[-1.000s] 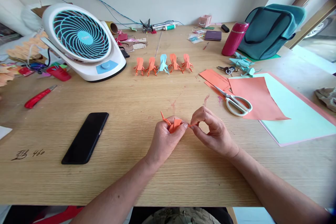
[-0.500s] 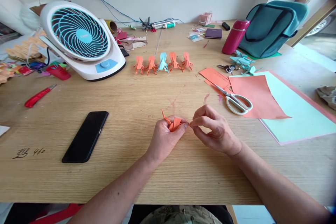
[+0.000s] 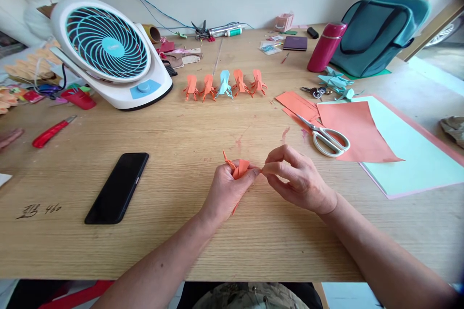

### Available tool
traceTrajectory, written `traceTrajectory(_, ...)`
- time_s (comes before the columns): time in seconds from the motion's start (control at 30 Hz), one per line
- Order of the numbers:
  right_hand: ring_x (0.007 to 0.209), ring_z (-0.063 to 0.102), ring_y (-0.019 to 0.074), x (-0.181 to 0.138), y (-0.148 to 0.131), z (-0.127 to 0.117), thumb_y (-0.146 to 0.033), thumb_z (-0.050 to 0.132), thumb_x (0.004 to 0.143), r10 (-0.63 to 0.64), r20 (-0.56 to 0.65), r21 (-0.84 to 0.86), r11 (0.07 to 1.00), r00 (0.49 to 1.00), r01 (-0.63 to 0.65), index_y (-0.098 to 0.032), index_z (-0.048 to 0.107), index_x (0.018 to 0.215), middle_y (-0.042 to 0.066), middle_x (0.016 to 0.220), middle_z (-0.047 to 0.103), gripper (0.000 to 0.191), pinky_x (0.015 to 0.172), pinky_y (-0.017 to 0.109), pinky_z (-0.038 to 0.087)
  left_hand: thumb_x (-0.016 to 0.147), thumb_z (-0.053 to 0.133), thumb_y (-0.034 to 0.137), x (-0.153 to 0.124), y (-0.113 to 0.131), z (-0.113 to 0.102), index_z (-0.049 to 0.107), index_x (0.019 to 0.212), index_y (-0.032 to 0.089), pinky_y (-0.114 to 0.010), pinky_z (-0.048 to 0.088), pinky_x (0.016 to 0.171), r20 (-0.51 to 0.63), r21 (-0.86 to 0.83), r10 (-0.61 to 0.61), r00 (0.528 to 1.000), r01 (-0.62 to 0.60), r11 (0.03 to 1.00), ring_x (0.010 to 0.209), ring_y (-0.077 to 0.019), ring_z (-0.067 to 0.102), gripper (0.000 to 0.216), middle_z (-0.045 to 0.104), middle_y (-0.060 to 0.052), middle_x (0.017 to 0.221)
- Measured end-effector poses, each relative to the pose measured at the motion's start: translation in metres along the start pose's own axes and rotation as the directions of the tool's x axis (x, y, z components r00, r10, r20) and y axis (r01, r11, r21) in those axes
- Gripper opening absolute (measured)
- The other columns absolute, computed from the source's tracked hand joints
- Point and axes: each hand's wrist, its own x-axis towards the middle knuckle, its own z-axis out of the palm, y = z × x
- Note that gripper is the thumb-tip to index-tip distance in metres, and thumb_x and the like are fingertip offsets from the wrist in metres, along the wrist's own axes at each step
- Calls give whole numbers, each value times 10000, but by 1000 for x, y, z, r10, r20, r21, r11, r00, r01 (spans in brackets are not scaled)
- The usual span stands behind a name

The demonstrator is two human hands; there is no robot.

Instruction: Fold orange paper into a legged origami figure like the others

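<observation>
An orange origami figure (image 3: 240, 169) with thin pointed limbs is held in my left hand (image 3: 227, 188), the thumb pressed over its folded body. One limb sticks up at the upper left, and another pokes out below the palm. My right hand (image 3: 297, 177) has its thumb and index finger pinched on a thin tip of the same figure, just beside my left thumb. Most of that tip is hidden by the fingers. Beyond my hands, several orange origami insects (image 3: 238, 82) stand in a row with a light blue one (image 3: 224, 83) in the middle.
Scissors (image 3: 330, 142) lie on orange paper (image 3: 362, 130) at right, near keys (image 3: 314, 91) and a pink bottle (image 3: 326, 47). To the left are a phone (image 3: 116, 188), a red utility knife (image 3: 54, 132) and a fan (image 3: 112, 53). What looks like another person's fingers (image 3: 10, 138) shows at the left edge.
A limb of the origami figure now shows below my left palm. Finger-like shapes have come in at the left edge. My hands keep nearly the same pose; the view has shifted slightly.
</observation>
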Motion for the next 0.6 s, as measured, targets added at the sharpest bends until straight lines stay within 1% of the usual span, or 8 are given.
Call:
traceTrajectory(0.1, 783, 604, 171, -1, 0, 2, -60, 560, 901, 6, -23, 30, 1000, 1000, -5, -245, 621, 992, 58, 938, 595, 216, 664, 321, 499, 769, 772, 360, 0, 3, 0, 734, 727, 172, -220, 324, 556, 6, 1, -19, 1000, 19, 1000, 601, -100, 414, 197, 493, 33, 603)
traceTrajectory(0.23, 799, 599, 176, -1, 0, 3, -54, 567, 900, 23, -44, 49, 999, 999, -21, -249, 612, 989, 57, 937, 594, 220, 676, 325, 505, 764, 762, 314, 0, 6, 1, 754, 770, 161, -225, 382, 607, 23, 3, -1, 1000, 1, 1000, 643, -113, 499, 153, 608, 7, 672)
traceTrajectory(0.37, 799, 599, 175, 0, -1, 4, -44, 573, 902, 10, -63, 26, 1000, 998, -9, -245, 605, 990, 60, 942, 586, 221, 683, 324, 513, 817, 698, 278, -3, 7, 3, 742, 783, 161, -235, 427, 641, -17, 78, 95, 995, -94, 993, 684, -134, 563, 130, 672, -14, 734)
traceTrajectory(0.47, 804, 594, 170, -1, -2, 4, -31, 573, 904, 10, -70, 22, 1000, 998, -8, -240, 597, 1005, 62, 950, 578, 233, 686, 321, 517, 843, 671, 245, -7, 7, 5, 722, 776, 164, -231, 442, 645, -43, 162, 184, 982, -175, 971, 690, -136, 580, 117, 677, -10, 732)
traceTrajectory(0.6, 813, 594, 161, 0, -3, 3, -28, 582, 909, 1, -85, 42, 999, 996, 3, -232, 595, 998, 60, 964, 572, 223, 693, 313, 527, 855, 658, 208, -9, 6, 7, 699, 790, 166, -222, 464, 671, -69, 201, 245, 967, -227, 953, 722, -137, 611, 87, 662, 3, 734)
